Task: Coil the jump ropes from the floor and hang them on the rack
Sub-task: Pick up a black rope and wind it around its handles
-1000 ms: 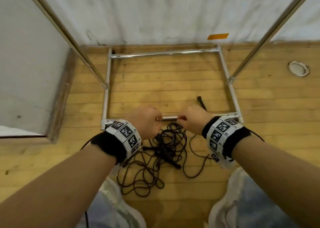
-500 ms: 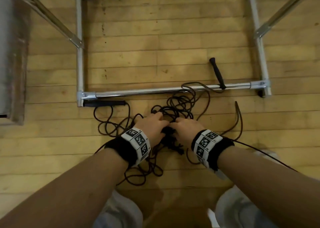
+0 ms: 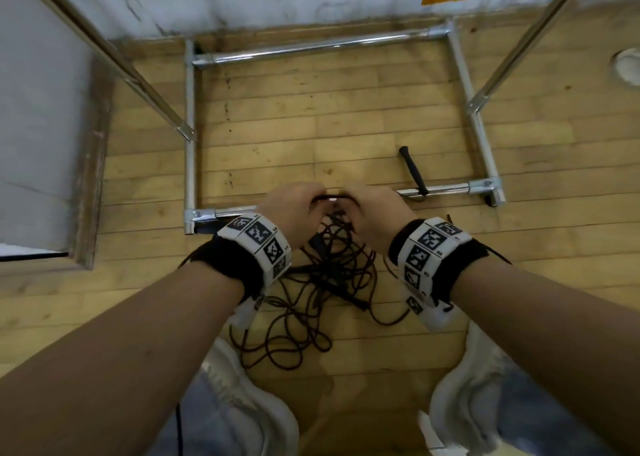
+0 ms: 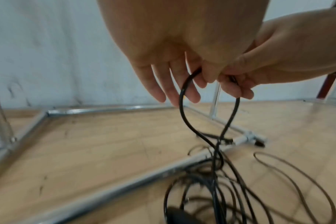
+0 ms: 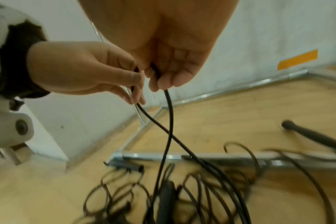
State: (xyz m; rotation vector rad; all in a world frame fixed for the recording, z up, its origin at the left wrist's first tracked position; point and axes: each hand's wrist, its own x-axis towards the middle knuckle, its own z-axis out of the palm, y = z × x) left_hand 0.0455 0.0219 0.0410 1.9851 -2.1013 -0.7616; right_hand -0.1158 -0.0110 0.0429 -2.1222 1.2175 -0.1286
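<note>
Head view puts the jump ropes (image 3: 311,292) in a dark tangle on the wooden floor (image 3: 346,116) under my wrists, one strand lifted between my hands. My left hand (image 3: 294,209) pinches it with curled fingers; my right hand (image 3: 374,213), just beside, grips the same strand. Past my right hand a black handle (image 3: 412,169) lies across the rack (image 3: 311,48) base bar.

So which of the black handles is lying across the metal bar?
The handle on the right, past the right hand. It leans over the rack's front bar onto the floor inside. Another handle lies alongside the bar at the left corner.
</note>
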